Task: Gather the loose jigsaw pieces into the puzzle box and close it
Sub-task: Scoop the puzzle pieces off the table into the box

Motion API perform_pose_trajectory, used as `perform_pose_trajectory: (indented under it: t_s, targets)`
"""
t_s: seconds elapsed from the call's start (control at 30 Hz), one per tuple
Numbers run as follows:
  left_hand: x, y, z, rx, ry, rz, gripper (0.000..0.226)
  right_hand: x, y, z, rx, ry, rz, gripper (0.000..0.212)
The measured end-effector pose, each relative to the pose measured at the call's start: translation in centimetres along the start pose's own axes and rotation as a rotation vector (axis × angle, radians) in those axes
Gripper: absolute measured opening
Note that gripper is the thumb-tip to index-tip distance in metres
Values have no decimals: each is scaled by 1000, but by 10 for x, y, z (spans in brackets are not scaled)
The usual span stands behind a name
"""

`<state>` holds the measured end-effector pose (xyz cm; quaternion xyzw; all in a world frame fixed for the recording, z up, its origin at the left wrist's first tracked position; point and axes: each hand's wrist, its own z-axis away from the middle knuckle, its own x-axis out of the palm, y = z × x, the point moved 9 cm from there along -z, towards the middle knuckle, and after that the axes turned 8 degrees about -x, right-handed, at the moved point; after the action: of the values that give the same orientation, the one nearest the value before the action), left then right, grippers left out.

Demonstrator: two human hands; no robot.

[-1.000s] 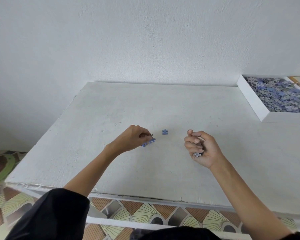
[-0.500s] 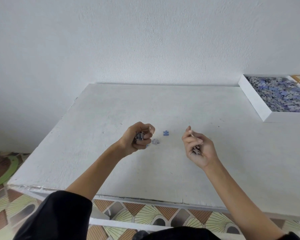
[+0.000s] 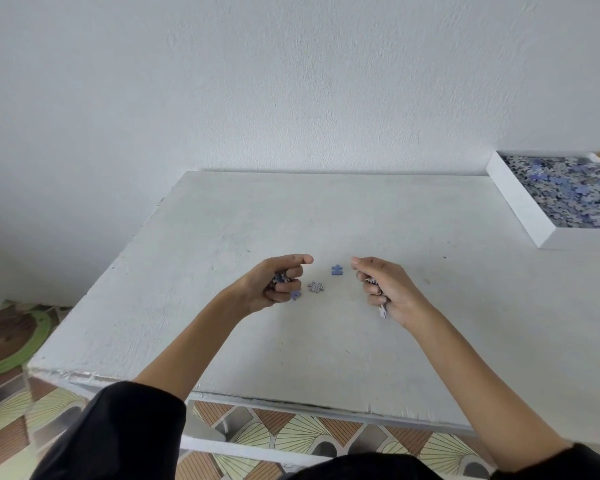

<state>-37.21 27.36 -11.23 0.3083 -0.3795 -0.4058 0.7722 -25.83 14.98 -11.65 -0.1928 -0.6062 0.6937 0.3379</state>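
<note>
We see both hands over the white painted counter [image 3: 222, 230], near its middle. The left grip [image 3: 274, 282] is curled round a clump of blue-grey jigsaw pieces [image 3: 280, 278], thumb stretched forward over the fingers. The right grip [image 3: 385, 289] is curled round more pieces, with one pale piece [image 3: 382, 311] poking out under the little finger and the index tip pointing toward the left hand. Between the hands two loose pieces lie flat on the counter: a single blue cardboard piece [image 3: 337, 270], just beside the right index tip and not touching it, and a grey speckled piece [image 3: 315, 286] nearer the left fingers. A small blue piece [image 3: 295, 294] sits at the left fingertips; we cannot tell if it is held or lying. The open white puzzle box [image 3: 520, 209] stands at the counter's far right, well apart from the hands, filled with a heap of blue and grey pieces [image 3: 568, 188]. A black sleeve [image 3: 118, 434] covers the left upper arm. There is a white plaster wall [image 3: 291, 81] behind and a patterned tile floor [image 3: 291, 438] below.
</note>
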Motion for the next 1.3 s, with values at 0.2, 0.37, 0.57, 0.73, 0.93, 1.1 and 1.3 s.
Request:
perform_pose_trajectory:
  t_s: [0.2, 0.37, 0.57, 0.73, 0.93, 1.1, 1.3]
  targets:
    - [-18, 26, 18, 260, 302, -599, 19, 6, -18, -10, -249, -43, 402, 21]
    - [-26, 33, 20, 367, 413, -899, 17, 17, -28, -19, -434, -90, 894, 34]
    - [-38, 29, 17, 369, 505, -1011, 30, 20, -29, -26, -479, -43, 949, 20]
    - [-41, 30, 17, 382, 510, -1027, 25, 22, -28, -32, -461, -149, 974, 18]
    - [-32, 32, 15, 419, 439, -1154, 18, 22, -26, -17, -579, -236, 959, 9]
    - [-28, 38, 15, 450, 399, -1203, 12, 6, -21, 0, -401, -279, 670, 19]
    - [-32, 37, 4, 349, 361, -1283, 14, -25, -5, 4, -137, -160, 275, 26]
